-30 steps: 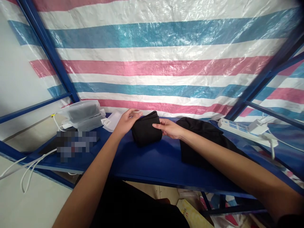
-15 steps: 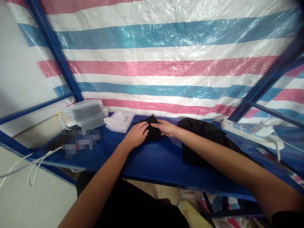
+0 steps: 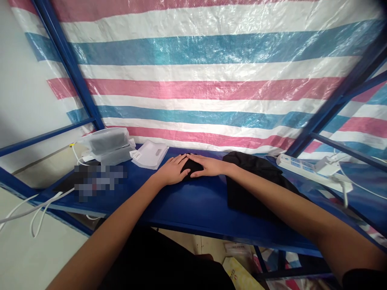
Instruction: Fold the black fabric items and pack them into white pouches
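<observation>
A small folded black cloth [image 3: 191, 168] lies on the blue table [image 3: 193, 203], mostly covered by both hands. My left hand [image 3: 174, 169] rests flat on its left side, fingers stretched and thumb apart. From the right, my right hand [image 3: 208, 166] lies flat over the cloth, its thumb spread below. The fingertips of both hands meet near the cloth's back edge. A larger black cloth [image 3: 242, 189] lies on the table under my right forearm.
Clear plastic bags [image 3: 150, 154] lie at the back, left of the hands, beside a grey-white pouch [image 3: 107, 143]. On the right is a white power strip [image 3: 311, 171] with plugs. White cables [image 3: 45, 205] hang at the left edge. Blue posts frame a striped sheet.
My right hand has gone from gripping the small cloth's right edge to lying flat on top of it. My left hand has flattened out. The view has shifted slightly.
</observation>
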`<state>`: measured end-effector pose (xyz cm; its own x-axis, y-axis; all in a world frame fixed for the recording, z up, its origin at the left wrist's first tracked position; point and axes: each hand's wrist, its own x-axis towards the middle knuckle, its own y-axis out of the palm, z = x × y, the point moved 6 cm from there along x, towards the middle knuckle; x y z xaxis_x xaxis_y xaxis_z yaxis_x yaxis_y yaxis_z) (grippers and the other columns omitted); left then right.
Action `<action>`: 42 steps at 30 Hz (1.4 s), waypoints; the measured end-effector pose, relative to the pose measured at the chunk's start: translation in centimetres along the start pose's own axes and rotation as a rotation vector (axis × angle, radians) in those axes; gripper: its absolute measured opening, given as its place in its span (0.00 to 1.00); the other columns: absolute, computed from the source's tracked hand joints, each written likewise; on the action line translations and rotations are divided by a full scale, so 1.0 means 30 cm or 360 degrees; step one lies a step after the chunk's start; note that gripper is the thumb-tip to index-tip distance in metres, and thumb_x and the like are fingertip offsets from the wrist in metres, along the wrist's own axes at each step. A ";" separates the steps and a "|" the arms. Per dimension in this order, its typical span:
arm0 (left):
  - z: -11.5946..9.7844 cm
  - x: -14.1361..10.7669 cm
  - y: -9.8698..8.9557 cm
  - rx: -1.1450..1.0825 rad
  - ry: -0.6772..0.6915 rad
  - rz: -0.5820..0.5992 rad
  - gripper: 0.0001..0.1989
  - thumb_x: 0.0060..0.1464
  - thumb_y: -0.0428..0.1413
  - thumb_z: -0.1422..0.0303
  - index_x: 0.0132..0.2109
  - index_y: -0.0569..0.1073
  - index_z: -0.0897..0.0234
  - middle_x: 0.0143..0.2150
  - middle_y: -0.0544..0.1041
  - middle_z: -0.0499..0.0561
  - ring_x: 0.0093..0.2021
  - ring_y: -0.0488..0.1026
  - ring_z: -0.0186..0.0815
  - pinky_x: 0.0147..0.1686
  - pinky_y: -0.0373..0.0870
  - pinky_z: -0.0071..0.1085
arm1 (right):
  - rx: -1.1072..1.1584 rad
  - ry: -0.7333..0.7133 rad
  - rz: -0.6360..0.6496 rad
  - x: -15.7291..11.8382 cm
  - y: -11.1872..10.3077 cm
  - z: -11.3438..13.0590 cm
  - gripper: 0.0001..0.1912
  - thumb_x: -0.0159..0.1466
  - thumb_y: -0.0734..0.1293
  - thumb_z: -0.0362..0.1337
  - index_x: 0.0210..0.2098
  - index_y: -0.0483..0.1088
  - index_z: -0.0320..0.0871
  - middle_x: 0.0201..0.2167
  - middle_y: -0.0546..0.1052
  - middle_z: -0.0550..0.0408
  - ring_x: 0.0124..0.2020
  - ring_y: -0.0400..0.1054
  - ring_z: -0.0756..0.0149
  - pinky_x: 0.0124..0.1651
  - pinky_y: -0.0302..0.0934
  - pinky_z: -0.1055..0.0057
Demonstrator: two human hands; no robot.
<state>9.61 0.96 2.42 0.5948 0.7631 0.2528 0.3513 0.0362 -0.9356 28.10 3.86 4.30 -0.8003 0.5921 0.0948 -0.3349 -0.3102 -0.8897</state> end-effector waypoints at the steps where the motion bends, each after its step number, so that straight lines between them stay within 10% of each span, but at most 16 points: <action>1: 0.008 0.012 -0.006 -0.0026 0.0023 0.0055 0.37 0.75 0.48 0.50 0.82 0.56 0.63 0.83 0.55 0.64 0.82 0.55 0.57 0.77 0.54 0.57 | -0.0021 0.0050 0.0028 -0.005 0.011 -0.017 0.61 0.64 0.76 0.66 0.84 0.46 0.51 0.83 0.51 0.44 0.84 0.44 0.39 0.84 0.40 0.43; 13: 0.092 -0.001 -0.006 -0.0256 -0.0120 0.0133 0.54 0.66 0.52 0.33 0.83 0.52 0.66 0.84 0.52 0.66 0.83 0.51 0.58 0.79 0.49 0.51 | -0.0203 0.0179 -0.0023 -0.084 0.054 -0.036 0.56 0.73 0.63 0.69 0.85 0.35 0.49 0.85 0.42 0.43 0.85 0.37 0.42 0.84 0.29 0.38; 24: 0.013 -0.042 -0.055 -0.0145 0.0221 -0.0072 0.33 0.76 0.49 0.46 0.78 0.66 0.55 0.82 0.61 0.56 0.82 0.55 0.50 0.80 0.50 0.52 | -0.0259 -0.0027 -0.0267 -0.109 0.011 -0.006 0.60 0.65 0.74 0.68 0.84 0.49 0.48 0.83 0.52 0.40 0.84 0.45 0.37 0.83 0.42 0.40; 30: 0.033 -0.042 -0.030 -0.0204 0.0139 0.0026 0.35 0.76 0.47 0.45 0.81 0.60 0.53 0.83 0.57 0.55 0.84 0.50 0.49 0.80 0.47 0.52 | -0.0216 -0.0550 -0.0372 -0.130 -0.014 0.115 0.27 0.68 0.77 0.54 0.63 0.81 0.55 0.60 0.81 0.45 0.62 0.74 0.47 0.70 0.66 0.46; 34: 0.004 -0.051 -0.043 -0.0057 0.0195 -0.0028 0.29 0.77 0.49 0.50 0.78 0.65 0.50 0.83 0.59 0.53 0.84 0.48 0.53 0.80 0.43 0.58 | -0.0356 -0.0565 -0.0312 -0.121 0.011 0.140 0.19 0.73 0.71 0.46 0.60 0.83 0.51 0.52 0.84 0.45 0.54 0.77 0.50 0.65 0.69 0.49; 39: -0.089 -0.078 -0.066 0.0032 0.0490 -0.0084 0.20 0.75 0.49 0.68 0.65 0.80 0.52 0.67 0.78 0.55 0.68 0.70 0.49 0.69 0.64 0.51 | -0.0455 -0.0496 -0.0305 -0.123 0.018 0.143 0.18 0.73 0.69 0.42 0.59 0.83 0.50 0.50 0.85 0.46 0.51 0.78 0.51 0.59 0.73 0.54; 42: -0.109 -0.091 -0.074 0.0004 0.0457 -0.0113 0.18 0.76 0.52 0.60 0.64 0.81 0.54 0.62 0.78 0.57 0.61 0.73 0.49 0.63 0.70 0.49 | -0.0475 -0.0472 -0.0259 -0.128 0.008 0.146 0.18 0.73 0.70 0.40 0.60 0.82 0.48 0.49 0.85 0.45 0.51 0.78 0.51 0.56 0.73 0.56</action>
<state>9.58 -3.31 4.60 0.7492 0.5449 0.3766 0.3978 0.0845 -0.9136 28.91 -1.75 5.66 -0.8717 0.3631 0.3292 -0.3448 0.0230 -0.9384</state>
